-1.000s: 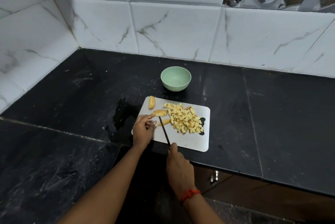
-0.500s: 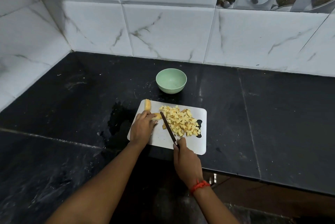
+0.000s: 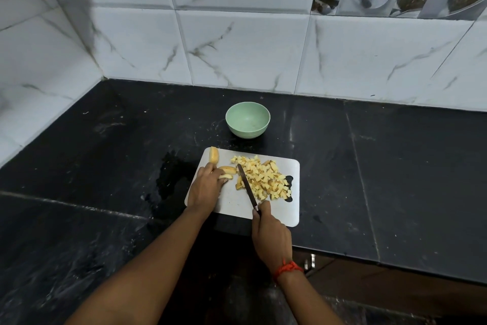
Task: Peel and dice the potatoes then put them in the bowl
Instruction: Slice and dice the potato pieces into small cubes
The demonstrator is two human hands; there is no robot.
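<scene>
A cook's knife (image 3: 246,185) has swung right across the board (image 3: 232,206) within the past second, leaving the wedges (image 3: 228,169) it stood among and coming to lie along the left edge of the dice (image 3: 266,179), its tip pointing away toward the bowl (image 3: 247,120). The shift suggests a pause between cuts: loose pieces are herded into the heap while the next wedges are lined up. The left hand (image 3: 204,187) has closed in on those wedges, fingers curled down over them and pinning them to the board. A third wedge (image 3: 213,154) waits untouched at the board's far left corner. The right hand (image 3: 271,235) is wrapped tight round the knife handle, forefinger toward the blade. The bowl sits empty on the counter (image 3: 395,166) just beyond the board, so dicing is well along but unfinished, and no potato has gone in yet.
</scene>
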